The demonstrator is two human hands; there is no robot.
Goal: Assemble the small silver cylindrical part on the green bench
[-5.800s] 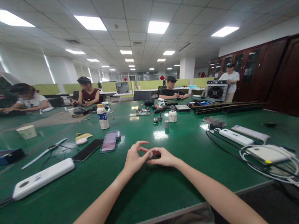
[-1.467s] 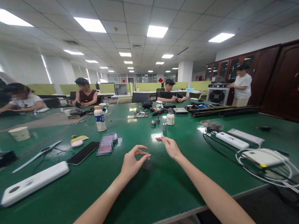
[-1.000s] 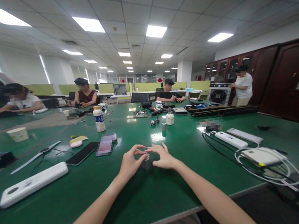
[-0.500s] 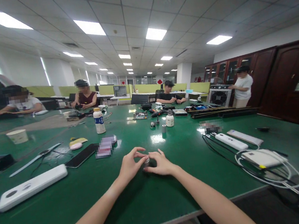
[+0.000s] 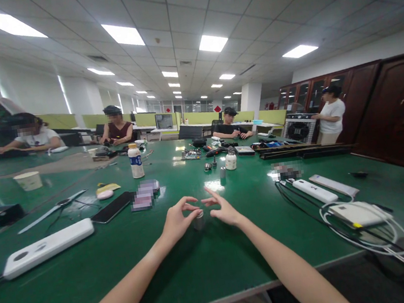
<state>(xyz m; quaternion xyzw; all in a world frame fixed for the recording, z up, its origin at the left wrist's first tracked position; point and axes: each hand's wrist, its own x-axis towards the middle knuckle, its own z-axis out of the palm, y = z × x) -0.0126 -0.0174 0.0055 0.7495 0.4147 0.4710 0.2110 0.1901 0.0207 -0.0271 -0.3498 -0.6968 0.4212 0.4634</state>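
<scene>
**Small cylinder (image 5: 198, 223) touched by left hand (image 5: 177, 221); right hand (image 5: 227, 212) held apart**

Over the near part of the desk (image 5: 203, 270), the small cylinder is met at its top by the left thumb; the index finger is curved above with a gap left between the tips, and whether the cylinder is truly gripped cannot be told; the right hand is held just beside it, fingers spread, with nothing in its grasp.

The handling is judged to be under way rather than finished; no completed result can be made out, contact has not been ended, and how much is left cannot be read.

The cylinder's long axis is set nearly upright, one end pointed up at the thumb and the other down at the desk; whether its base is rested there cannot be told.

To the left, a white power strip (image 5: 49, 248) and a dark phone (image 5: 114, 207) are laid; farther off, a second cylinder (image 5: 223, 174) is stood upright, with a white jar (image 5: 230, 160) just behind it and a bottle (image 5: 136, 162) well to the left.
</scene>
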